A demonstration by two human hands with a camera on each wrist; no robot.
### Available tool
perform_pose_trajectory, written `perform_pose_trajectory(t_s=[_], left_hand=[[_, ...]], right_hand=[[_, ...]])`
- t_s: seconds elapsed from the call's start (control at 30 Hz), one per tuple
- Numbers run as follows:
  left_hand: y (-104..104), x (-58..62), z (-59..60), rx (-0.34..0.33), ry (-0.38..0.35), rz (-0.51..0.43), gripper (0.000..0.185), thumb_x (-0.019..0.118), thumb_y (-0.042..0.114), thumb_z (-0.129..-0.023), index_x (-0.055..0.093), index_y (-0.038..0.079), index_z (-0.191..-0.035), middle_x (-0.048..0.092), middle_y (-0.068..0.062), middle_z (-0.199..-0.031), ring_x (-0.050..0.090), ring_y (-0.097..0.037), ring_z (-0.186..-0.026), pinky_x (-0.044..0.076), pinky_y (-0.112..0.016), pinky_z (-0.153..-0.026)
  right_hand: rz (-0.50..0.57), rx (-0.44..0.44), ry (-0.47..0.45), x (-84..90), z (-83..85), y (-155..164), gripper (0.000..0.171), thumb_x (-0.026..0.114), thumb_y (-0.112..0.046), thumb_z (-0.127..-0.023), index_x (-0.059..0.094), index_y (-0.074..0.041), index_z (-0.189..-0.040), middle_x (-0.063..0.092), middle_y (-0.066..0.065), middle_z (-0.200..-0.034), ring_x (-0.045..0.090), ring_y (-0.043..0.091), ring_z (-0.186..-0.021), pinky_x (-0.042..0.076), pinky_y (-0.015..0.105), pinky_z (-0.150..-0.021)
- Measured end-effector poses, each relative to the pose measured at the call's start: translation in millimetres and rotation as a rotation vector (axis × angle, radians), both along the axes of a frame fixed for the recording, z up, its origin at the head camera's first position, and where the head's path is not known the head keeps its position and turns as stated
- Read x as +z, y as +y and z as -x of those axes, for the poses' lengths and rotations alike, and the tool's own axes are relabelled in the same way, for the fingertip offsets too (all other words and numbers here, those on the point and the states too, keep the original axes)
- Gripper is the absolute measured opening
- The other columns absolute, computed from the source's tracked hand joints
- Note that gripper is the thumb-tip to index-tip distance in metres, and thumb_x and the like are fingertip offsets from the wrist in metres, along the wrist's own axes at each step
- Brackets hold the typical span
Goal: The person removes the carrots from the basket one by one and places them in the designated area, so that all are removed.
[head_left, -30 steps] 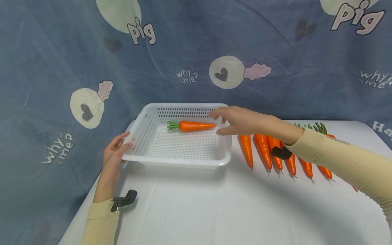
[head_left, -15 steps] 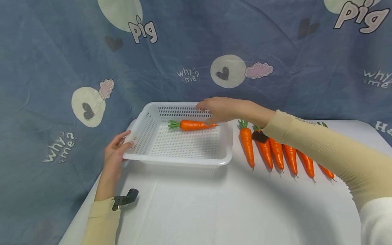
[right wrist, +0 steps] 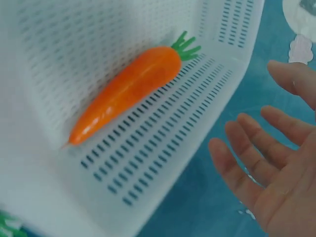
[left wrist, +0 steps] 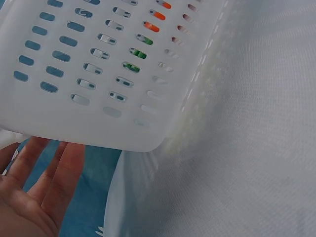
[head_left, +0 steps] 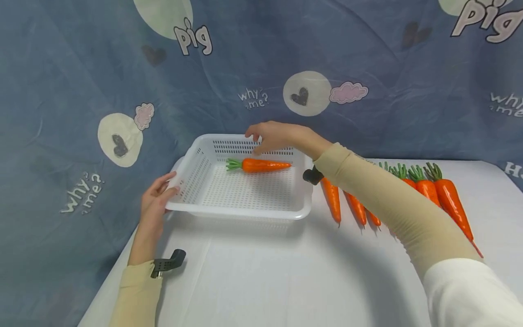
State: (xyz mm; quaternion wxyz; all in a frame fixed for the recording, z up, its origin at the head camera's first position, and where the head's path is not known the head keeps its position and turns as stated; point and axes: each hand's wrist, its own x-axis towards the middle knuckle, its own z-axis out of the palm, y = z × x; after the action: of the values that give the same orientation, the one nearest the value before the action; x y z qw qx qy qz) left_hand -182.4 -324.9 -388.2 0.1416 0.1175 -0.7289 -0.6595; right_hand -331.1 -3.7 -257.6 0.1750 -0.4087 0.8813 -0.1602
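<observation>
- The right hand [head_left: 278, 135] has travelled left along the back of the white basket [head_left: 245, 211] since a second ago, from the basket's right rim to above its far wall; more of the carrot row on the table now shows behind the sleeve.
- That right hand hovers with fingers spread and relaxed, holding nothing; the right wrist view shows its palm [right wrist: 276, 182] open beyond the basket's far wall [right wrist: 163, 163].
- One orange carrot [head_left: 259, 165] lies on its side on the basket floor along the far wall, green top pointing left, tip pointing right, just below the hand and not touched by it.
- The left hand [head_left: 157, 196] rests against the basket's left near corner, fingers straight on the rim; the left wrist view shows its fingers [left wrist: 47, 182] extended below the perforated wall [left wrist: 98, 74].
- Beside the basket on the right, a row of carrots [head_left: 425, 188] lies on the white table [head_left: 286, 272], tips toward the camera, partly hidden by the right sleeve.
- A blue printed cloth [head_left: 81, 91] hangs behind the table.
</observation>
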Motion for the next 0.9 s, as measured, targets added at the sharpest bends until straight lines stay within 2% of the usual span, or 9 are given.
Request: perform_pose_trajectory(t_s=[0.17, 0.33, 0.5, 0.67, 0.9], left_hand=[[-0.1, 0.1, 0.5, 0.004, -0.016, -0.003, 0.047, 0.065, 0.012, -0.093, 0.056, 0.017, -0.139, 0.059, 0.001, -0.127, 0.06, -0.013, -0.102, 0.052, -0.022, -0.069], [-0.5, 0.4, 1.1, 0.005, -0.009, 0.0, 0.047, 0.065, 0.012, -0.093, 0.056, 0.017, -0.14, 0.059, -0.001, -0.127, 0.06, -0.013, -0.102, 0.053, -0.021, -0.069], [-0.2, 0.6, 1.7, 0.007, -0.02, 0.0, 0.048, 0.065, 0.013, -0.093, 0.056, 0.017, -0.14, 0.058, -0.001, -0.129, 0.06, -0.013, -0.103, 0.052, -0.022, -0.069], [1.0, 3.0, 0.2, 0.011, -0.03, -0.001, 0.047, 0.065, 0.012, -0.093, 0.056, 0.018, -0.14, 0.059, 0.0, -0.128, 0.06, -0.013, -0.102, 0.052, -0.021, -0.068], [-1.0, 2.8, 0.8, 0.012, -0.022, -0.006, 0.048, 0.065, 0.012, -0.093, 0.056, 0.017, -0.14, 0.06, 0.002, -0.125, 0.061, -0.012, -0.099, 0.051, -0.021, -0.065]], right_hand=[[0.052, -0.069, -0.045, -16.1, 6.9, -13.7, 0.055, 0.065, -0.03, -0.094, 0.046, -0.015, -0.143, 0.052, 0.011, -0.137, 0.047, 0.023, -0.121, 0.038, 0.043, -0.103], [0.187, -0.133, -0.069, -36.5, 14.5, -25.5, 0.05, 0.067, -0.023, -0.093, 0.052, -0.009, -0.139, 0.058, 0.01, -0.126, 0.052, 0.025, -0.115, 0.04, 0.04, -0.102], [0.268, -0.19, -0.083, -55.8, 15.4, -30.6, 0.045, 0.066, -0.02, -0.093, 0.057, -0.01, -0.136, 0.059, 0.006, -0.121, 0.053, 0.022, -0.111, 0.04, 0.04, -0.101], [0.322, -0.168, -0.096, -71.1, 17.4, -33.1, 0.045, 0.065, -0.02, -0.094, 0.056, -0.009, -0.136, 0.059, 0.008, -0.123, 0.054, 0.022, -0.11, 0.04, 0.039, -0.1], [0.272, -0.144, -0.089, -84.7, 22.2, -34.1, 0.046, 0.066, -0.021, -0.094, 0.055, -0.006, -0.137, 0.058, 0.01, -0.128, 0.053, 0.021, -0.114, 0.04, 0.037, -0.099]])
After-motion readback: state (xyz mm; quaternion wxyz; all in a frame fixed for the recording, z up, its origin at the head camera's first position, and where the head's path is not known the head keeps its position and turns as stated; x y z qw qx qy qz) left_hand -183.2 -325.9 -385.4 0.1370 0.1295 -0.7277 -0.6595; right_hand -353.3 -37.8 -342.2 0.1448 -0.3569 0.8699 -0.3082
